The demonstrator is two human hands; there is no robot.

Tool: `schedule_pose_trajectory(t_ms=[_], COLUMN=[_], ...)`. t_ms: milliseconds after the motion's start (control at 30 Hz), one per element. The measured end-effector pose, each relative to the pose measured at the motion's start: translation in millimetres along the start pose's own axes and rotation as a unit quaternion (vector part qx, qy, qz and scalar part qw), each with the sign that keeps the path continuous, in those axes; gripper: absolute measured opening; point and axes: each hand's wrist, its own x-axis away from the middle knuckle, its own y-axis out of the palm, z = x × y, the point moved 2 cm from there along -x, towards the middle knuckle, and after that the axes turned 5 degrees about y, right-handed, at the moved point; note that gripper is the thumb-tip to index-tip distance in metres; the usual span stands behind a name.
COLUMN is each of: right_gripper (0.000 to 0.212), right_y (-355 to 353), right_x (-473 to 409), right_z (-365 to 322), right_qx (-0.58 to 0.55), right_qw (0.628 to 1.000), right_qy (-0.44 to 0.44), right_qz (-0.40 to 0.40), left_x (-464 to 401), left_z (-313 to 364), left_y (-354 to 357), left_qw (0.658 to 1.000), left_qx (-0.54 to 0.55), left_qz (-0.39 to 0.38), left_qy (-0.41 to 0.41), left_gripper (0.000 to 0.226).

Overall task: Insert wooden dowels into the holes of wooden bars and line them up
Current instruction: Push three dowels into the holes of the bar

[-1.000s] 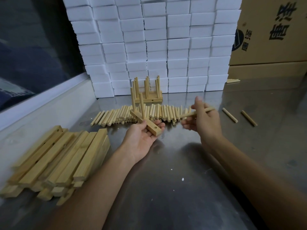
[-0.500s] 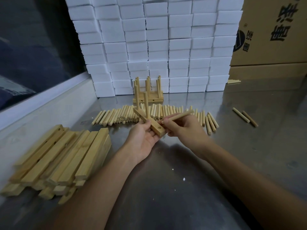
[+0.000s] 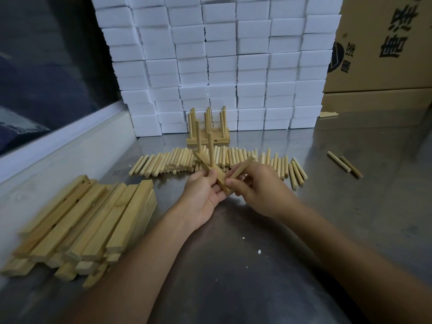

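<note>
We see our left hand [image 3: 203, 195] curled around a pale square-edged wooden bar [image 3: 211, 172] held just above the steel worktop [image 3: 233, 265], two round dowels [image 3: 204, 146] upright in its holes. Our right hand [image 3: 259, 190] pinches a third dowel [image 3: 240, 169], tilted against the bar's near end. Behind lie a row of loose dowels [image 3: 182, 160], finished bars [image 3: 208, 136] and stacked white foam blocks [image 3: 222, 66]; plain bars [image 3: 88, 220] are piled left.

Two-doweled bar [image 3: 211, 170] — third dowel [image 3: 240, 170] tilted.

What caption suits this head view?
Left hand holds a wooden bar with two pegs while right hand angles in a third peg.
</note>
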Motion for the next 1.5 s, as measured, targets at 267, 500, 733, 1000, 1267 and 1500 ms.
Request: schedule_pose_trajectory(t_ms=[267, 500, 733, 1000, 1267, 1500], right_gripper=[0.021, 0.024, 0.027, 0.024, 0.016, 0.023], right_y=[-6, 0, 10, 14, 10, 5], right_x=[-3, -3, 2, 5, 13, 8], right_z=[-2, -4, -5, -7, -14, -18], right_qx=[0.083, 0.073, 0.009, -0.018, -0.009, 0.027], right_qw=[0.996, 0.997, 0.995, 0.991, 0.984, 0.988], right_qy=[-0.015, -0.007, 0.005, -0.027, -0.085, -0.049], right_qz=[-0.001, 0.034, 0.102, 0.129, 0.157, 0.146], left_x=[-5, -6, -5, -3, -1, 0], left_z=[-4, -5, -2, -1, -2, -2], left_y=[-2, -2, -3, -3, 0, 3], left_qw=[0.998, 0.998, 0.998, 0.999, 0.998, 0.996], left_qx=[-0.063, -0.056, -0.035, -0.033, -0.048, -0.079], left_qz=[0.027, 0.041, 0.047, 0.033, 0.033, 0.03], left_qy=[0.004, -0.001, -0.006, -0.009, 0.005, 0.009], left_gripper=[0.025, 0.022, 0.021, 0.025, 0.026, 0.026])
